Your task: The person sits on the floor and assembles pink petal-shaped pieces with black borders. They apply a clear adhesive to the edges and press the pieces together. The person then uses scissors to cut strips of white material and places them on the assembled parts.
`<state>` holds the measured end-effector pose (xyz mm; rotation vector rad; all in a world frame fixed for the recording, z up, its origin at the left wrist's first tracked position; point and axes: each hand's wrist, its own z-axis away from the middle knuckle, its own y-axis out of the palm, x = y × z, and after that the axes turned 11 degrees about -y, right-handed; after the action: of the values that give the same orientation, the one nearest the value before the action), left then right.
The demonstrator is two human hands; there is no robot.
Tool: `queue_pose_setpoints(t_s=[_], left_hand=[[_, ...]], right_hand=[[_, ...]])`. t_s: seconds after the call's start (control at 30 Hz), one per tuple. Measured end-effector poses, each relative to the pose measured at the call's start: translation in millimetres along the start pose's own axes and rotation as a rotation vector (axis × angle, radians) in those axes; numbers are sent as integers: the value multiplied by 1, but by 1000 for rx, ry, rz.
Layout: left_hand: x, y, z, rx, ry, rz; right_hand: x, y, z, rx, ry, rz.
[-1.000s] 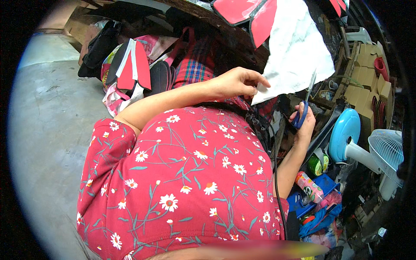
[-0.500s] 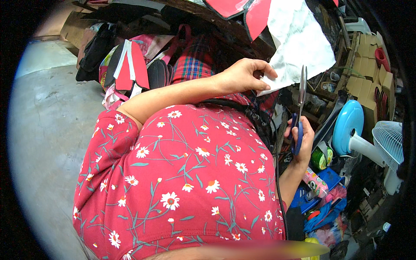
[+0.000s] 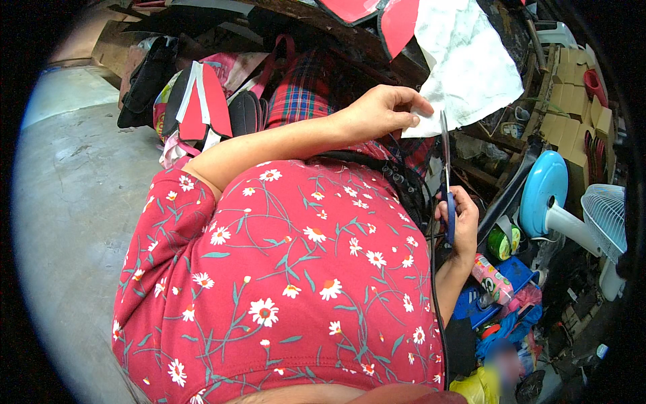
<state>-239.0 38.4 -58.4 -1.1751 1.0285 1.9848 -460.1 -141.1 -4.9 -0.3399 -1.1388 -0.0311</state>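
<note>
My left hand [image 3: 387, 111] pinches the lower left edge of a white sheet [image 3: 468, 67], which looks thin like cloth or paper. In my right hand [image 3: 461, 219] is a pair of scissors [image 3: 446, 151] with dark blue handles, my fingers wrapped round the grips. The blades point upward, and their tips overlap the sheet's lower edge in view, just right of my left fingertips. Whether the blades touch the sheet I cannot tell. Red pieces with dark edges [image 3: 398, 27] lie beside the sheet at the top.
At left, a red piece with white strips [image 3: 202, 104] rests by dark stacked pieces [image 3: 245, 114]. A blue-and-white fan [image 3: 545, 192] stands at right, near brown cartons [image 3: 570, 104]. Below it are a pink bottle [image 3: 493, 279] and a blue tray [image 3: 518, 273]. A dark cable hangs beside my right arm.
My right hand has moved the scissors left, bringing their blades over the sheet's lower edge beside my left fingers. The left hand has shifted slightly upward, still pinching the sheet.
</note>
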Motion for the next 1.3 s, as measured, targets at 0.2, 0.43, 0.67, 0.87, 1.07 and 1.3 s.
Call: queue_pose_setpoints(t_s=[0.2,0.43,0.67,0.87,1.07,1.3], left_hand=[[-1,-6,1,49,-88,-41],[-8,3,2,51,63,-2],[-16,22,-4,56,209,-48],[-13,37,-4,16,258,-97],[-11,40,-4,36,238,29],[-12,39,-2,10,282,-74]], right_hand=[[-5,0,3,34,-18,12],[6,-10,24,99,-72,-88],[13,-5,23,193,-65,22],[17,8,13,120,-155,57],[21,15,18,90,-107,-224],[20,11,25,82,-98,-215]])
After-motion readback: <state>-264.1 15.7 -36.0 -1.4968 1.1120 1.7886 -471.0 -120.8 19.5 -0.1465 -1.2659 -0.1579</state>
